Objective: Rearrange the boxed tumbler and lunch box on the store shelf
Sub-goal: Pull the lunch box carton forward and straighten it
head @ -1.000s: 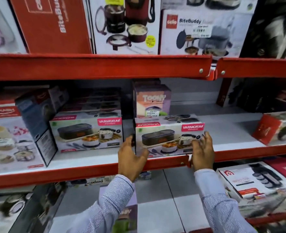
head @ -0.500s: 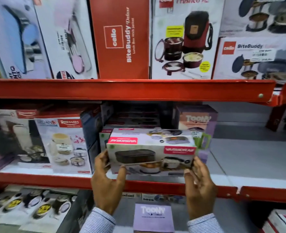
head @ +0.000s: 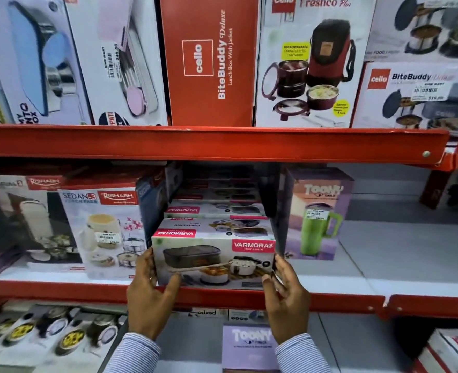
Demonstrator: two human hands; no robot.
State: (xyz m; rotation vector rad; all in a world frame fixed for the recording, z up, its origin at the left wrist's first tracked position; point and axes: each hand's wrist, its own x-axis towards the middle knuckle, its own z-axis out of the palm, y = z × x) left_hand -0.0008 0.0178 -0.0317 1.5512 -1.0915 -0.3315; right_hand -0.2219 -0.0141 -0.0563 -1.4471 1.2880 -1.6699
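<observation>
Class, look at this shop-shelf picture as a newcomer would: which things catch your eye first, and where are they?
Front and centre, the left hand and right hand grip a Varmora lunch box carton at the middle shelf's red edge. Just right stands a purple Toony tumbler box; above, a red BiteBuddy box.

Red box (head: 209, 60) at 12 o'clock, top shelf: "cello BiteBuddy Deluxe, Lunch Box With Jacket". Box at 1 o'clock (head: 308, 63): "cello Freshco Plus", "MICROWAVABLE". At 2 o'clock (head: 416, 95): "cello BiteBuddy". Held lunch box (head: 213, 261): "VARMORA Homeware". Purple tumbler box (head: 316, 214) at 3 o'clock: "TOONY". At 9 o'clock (head: 101, 227): "SEDAN", "RISHABH".
</observation>
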